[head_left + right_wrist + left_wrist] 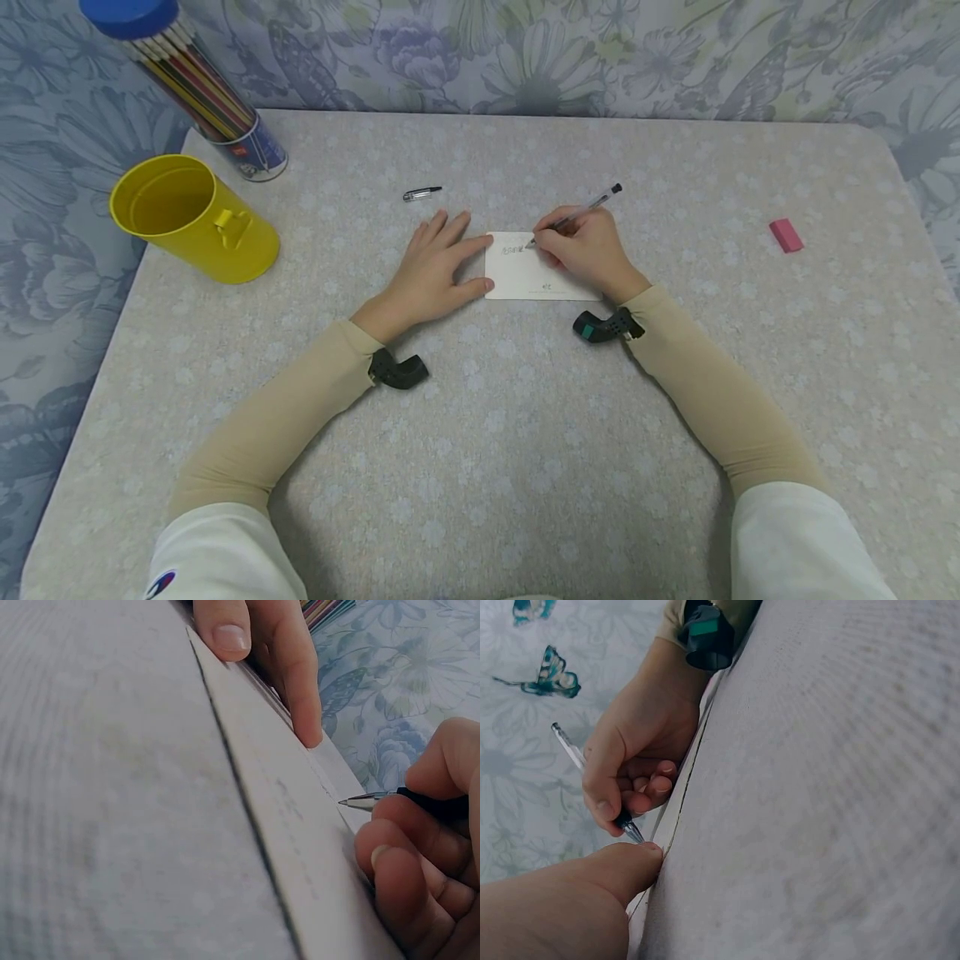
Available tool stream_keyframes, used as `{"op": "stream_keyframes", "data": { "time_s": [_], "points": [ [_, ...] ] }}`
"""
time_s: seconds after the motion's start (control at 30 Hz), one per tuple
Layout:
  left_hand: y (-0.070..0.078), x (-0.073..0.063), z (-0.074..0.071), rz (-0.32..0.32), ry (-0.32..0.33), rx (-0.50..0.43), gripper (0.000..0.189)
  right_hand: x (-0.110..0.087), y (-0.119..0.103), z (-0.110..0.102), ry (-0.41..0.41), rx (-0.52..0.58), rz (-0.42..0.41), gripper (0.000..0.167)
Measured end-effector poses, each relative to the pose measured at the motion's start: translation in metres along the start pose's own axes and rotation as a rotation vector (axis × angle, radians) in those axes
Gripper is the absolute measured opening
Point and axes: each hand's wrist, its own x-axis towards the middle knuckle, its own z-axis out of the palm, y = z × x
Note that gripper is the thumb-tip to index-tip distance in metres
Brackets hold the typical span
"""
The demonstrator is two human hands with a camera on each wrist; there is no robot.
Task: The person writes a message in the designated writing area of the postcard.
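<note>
A small white card (513, 279) lies flat on the table, with a short line of dark handwriting near its top left and a small printed mark low on it. My right hand (588, 250) pinches a clear-barrelled pen (592, 205) near its point, the tip right at the end of the writing. The right wrist view shows the pen's metal tip (360, 801) at the card's surface. My left hand (431, 275) lies spread on the table, its thumb and forefinger resting on the card's left edge. In the left wrist view its thumb (630, 866) presses at the card's edge.
A pen cap (422, 193) lies beyond my left hand. At the left stand a yellow cup (240, 242) with a handle and a clear tube of coloured pencils (206, 92) with a blue lid. A pink eraser (786, 236) sits at the right. Flowered wallpaper borders the table's back.
</note>
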Motion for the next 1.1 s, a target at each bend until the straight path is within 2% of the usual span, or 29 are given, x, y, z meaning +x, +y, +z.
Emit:
{"op": "stream_keyframes", "data": {
  "time_s": [0.47, 1.1],
  "points": [
    [0.0002, 0.0007, 0.0000, -0.004, 0.000, 0.004, 0.064, 0.0007, 0.0032, 0.0006, 0.031, -0.037, -0.017, 0.016],
    [-0.0026, 0.0017, 0.0024, 0.016, 0.020, 0.007, 0.064, 0.0003, 0.0007, -0.0004, 0.019, -0.046, -0.043, 0.017]
  ]
}}
